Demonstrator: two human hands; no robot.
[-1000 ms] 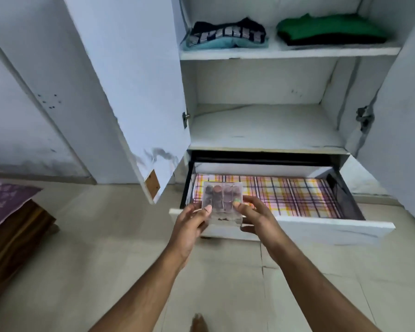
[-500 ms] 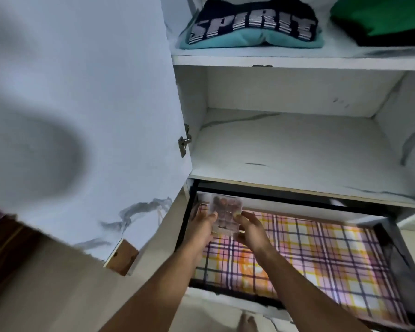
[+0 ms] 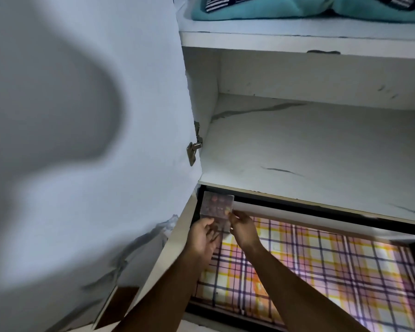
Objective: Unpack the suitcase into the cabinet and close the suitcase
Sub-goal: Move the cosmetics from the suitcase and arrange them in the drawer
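Note:
A small clear plastic box (image 3: 216,204) with dark round pieces inside sits at the back left corner of the open cabinet drawer (image 3: 321,267), which is lined with plaid paper. My left hand (image 3: 203,234) holds the box's near left edge from below, fingers curled under it. My right hand (image 3: 243,227) pinches its near right corner. The suitcase is out of view.
The open white cabinet door (image 3: 86,140) stands close on the left, its hinge (image 3: 193,149) beside the bare middle shelf (image 3: 316,149). A folded teal and dark garment (image 3: 304,8) lies on the upper shelf. The shelf edge overhangs the drawer's back.
The camera has come closer and lower. Both hands have carried the clear box from above the drawer's front to its back left corner, under the shelf edge.

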